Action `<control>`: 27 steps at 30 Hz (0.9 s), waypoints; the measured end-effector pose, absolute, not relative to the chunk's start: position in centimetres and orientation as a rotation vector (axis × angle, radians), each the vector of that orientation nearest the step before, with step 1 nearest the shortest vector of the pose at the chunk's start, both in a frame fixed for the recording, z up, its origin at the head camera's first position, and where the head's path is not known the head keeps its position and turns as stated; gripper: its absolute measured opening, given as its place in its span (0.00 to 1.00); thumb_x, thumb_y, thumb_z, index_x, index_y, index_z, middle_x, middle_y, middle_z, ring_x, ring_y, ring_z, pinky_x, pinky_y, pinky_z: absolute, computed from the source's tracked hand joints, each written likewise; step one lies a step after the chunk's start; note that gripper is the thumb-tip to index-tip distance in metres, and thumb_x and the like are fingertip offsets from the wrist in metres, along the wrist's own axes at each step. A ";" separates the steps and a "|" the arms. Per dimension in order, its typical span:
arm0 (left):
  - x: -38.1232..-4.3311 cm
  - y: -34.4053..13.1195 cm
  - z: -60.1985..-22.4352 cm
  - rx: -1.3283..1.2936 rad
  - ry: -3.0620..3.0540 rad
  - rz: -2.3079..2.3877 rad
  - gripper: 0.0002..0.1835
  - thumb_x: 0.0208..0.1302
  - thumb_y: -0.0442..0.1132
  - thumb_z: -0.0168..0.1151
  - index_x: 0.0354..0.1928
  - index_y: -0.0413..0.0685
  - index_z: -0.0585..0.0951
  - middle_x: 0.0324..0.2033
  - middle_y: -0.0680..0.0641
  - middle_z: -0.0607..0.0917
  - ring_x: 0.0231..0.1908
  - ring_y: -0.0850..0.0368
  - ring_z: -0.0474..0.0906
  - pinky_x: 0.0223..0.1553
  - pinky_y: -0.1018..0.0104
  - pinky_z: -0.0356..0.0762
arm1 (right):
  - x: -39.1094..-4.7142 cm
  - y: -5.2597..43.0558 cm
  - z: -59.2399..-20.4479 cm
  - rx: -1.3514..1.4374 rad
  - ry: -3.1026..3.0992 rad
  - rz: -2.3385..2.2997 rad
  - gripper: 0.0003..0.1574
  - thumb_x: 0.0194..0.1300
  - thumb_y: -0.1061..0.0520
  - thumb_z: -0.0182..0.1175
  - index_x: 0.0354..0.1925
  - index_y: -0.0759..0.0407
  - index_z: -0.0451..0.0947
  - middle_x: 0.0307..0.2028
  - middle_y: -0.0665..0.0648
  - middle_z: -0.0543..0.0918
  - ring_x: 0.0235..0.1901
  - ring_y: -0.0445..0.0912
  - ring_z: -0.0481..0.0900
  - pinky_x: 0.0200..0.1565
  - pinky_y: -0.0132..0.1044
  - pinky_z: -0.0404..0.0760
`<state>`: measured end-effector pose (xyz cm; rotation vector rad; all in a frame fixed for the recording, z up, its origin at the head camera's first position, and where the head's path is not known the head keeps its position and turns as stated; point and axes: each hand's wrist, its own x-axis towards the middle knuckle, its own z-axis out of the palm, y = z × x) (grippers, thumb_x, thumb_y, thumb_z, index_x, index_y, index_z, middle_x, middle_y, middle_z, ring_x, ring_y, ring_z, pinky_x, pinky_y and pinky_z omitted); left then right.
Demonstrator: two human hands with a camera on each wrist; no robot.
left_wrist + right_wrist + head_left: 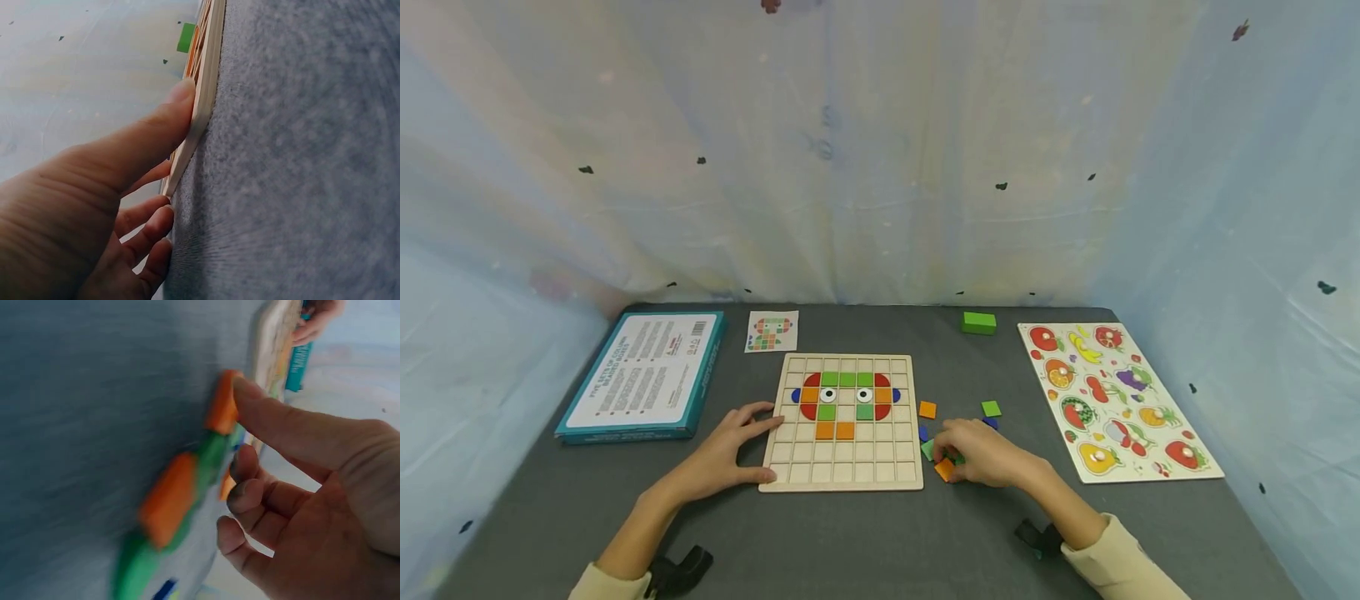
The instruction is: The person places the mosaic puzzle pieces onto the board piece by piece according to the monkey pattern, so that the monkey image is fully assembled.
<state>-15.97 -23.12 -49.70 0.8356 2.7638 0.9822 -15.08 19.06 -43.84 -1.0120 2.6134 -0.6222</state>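
A wooden grid board (842, 475) lies on the table, bearing a face-like pattern of red, orange, green, blue and eye tiles (846, 396). My left hand (730, 450) rests at its left edge, fingers spread, thumb tip near the lower left corner. In the left wrist view the thumb (178, 100) presses the board's edge (203, 103). Beside the board's right edge, my right hand (981, 452) pinches an orange tile (224, 403) with its thumb on it. Another orange tile (169, 500) and green tiles (134, 565) lie close below; the fingers partly hide the pile from above.
An orange tile (928, 409) and a light green tile (991, 408) lie near the right hand. A pattern card (772, 332) and a teal box (640, 375) stand back left. A green block (979, 323) is at the back; a fruit puzzle board (1112, 400) lies right.
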 end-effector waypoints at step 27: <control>-15.8 -23.0 -49.8 0.864 2.822 0.859 0.56 0.44 0.68 0.75 0.72 0.46 0.70 0.70 0.40 0.64 0.61 0.42 0.63 0.54 0.37 0.68 | -17.5 6.5 -45.7 -1.061 2.758 -0.793 0.05 0.60 0.60 0.72 0.37 0.56 0.86 0.29 0.49 0.82 0.28 0.37 0.75 0.29 0.28 0.72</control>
